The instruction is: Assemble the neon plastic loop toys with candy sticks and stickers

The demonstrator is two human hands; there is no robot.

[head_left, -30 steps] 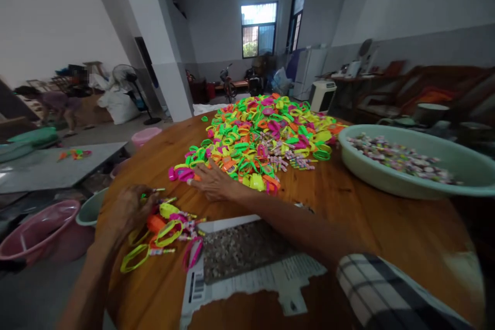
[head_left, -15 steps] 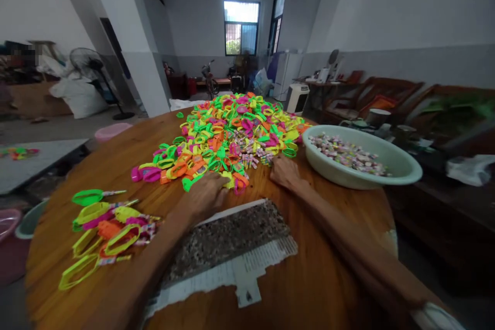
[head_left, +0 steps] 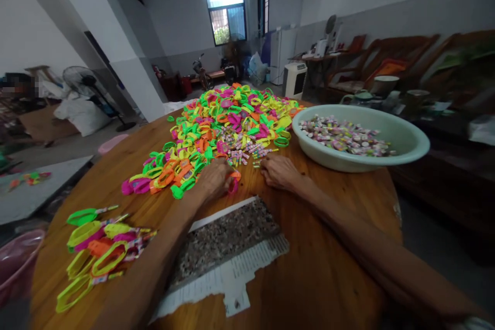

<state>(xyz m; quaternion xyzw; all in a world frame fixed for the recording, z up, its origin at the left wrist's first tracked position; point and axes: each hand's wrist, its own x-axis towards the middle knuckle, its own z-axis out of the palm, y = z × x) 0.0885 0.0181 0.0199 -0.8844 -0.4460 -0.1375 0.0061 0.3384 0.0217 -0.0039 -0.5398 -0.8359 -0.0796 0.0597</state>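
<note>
A large heap of neon green, yellow, orange and pink bands (head_left: 232, 113) covers the far part of the round wooden table. My left hand (head_left: 216, 178) is at the heap's near edge, fingers curled, with an orange and pink band (head_left: 234, 182) beside its fingertips; what it grips is hidden. My right hand (head_left: 280, 171) rests on the wood with fingers bent, its fingertips by small patterned candy-like sticks (head_left: 265, 152); whether it pinches one is too small to tell. Nearer me, a speckled stone slab (head_left: 228, 240) lies on torn printed card (head_left: 235, 289).
A pale green basin (head_left: 359, 162) of small wrapped pieces stands at the table's right. Several bands with sticks attached (head_left: 96, 247) lie at the left. Beyond are a low grey table (head_left: 42, 196), a pink basin (head_left: 19, 258), a fan and wooden chairs.
The view has tilted and shifted. My left hand has closed in on the heap's edge and now covers the yellow band there. My right hand stays near the small sticks.
</note>
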